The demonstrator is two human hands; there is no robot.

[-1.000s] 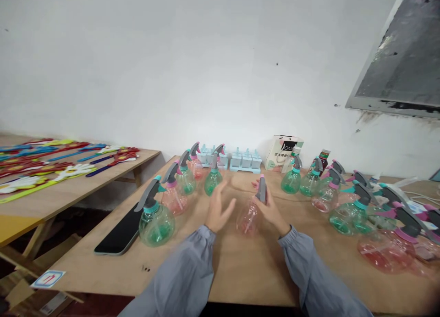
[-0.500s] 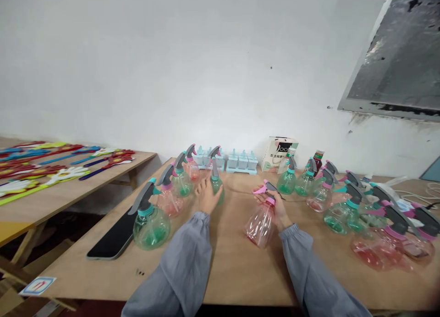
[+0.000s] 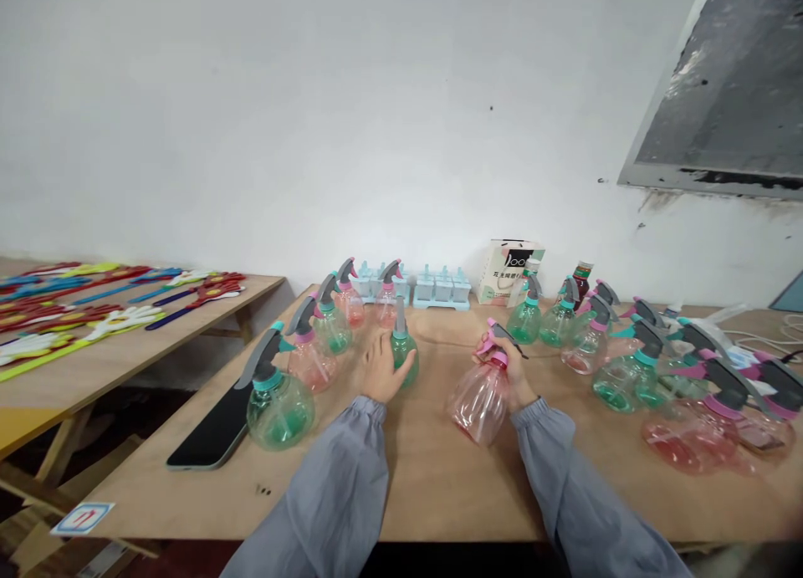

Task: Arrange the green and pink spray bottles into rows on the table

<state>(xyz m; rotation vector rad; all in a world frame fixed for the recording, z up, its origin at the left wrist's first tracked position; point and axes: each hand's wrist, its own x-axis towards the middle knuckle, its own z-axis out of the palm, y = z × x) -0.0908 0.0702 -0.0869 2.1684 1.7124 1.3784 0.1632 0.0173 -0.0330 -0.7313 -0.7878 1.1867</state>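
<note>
In the head view my left hand (image 3: 384, 367) is curved against a green spray bottle (image 3: 405, 349) with a grey head. Its thumb crosses the bottle's near side, and the fingers are partly hidden from me. My right hand (image 3: 515, 369) grips a clear pink spray bottle (image 3: 480, 401) around the neck and pink trigger. This bottle tilts, its base toward me and to the left. Left of my left hand stand a green-tinted bottle (image 3: 280, 411), a pink one (image 3: 312, 362) and others in a row running back.
Several more spray bottles (image 3: 627, 381) crowd the table's right side. Pale blue ice-pop moulds (image 3: 442, 288) and a printed box (image 3: 509, 273) stand along the wall. A phone (image 3: 210, 436) lies at left. Another table (image 3: 238, 310) holds colourful hand-shaped pieces (image 3: 129, 317).
My left hand and the green spray bottle have shifted slightly right and nearer. The bottle's head has turned. My right hand's fingers have closed further round the pink bottle's trigger.
</note>
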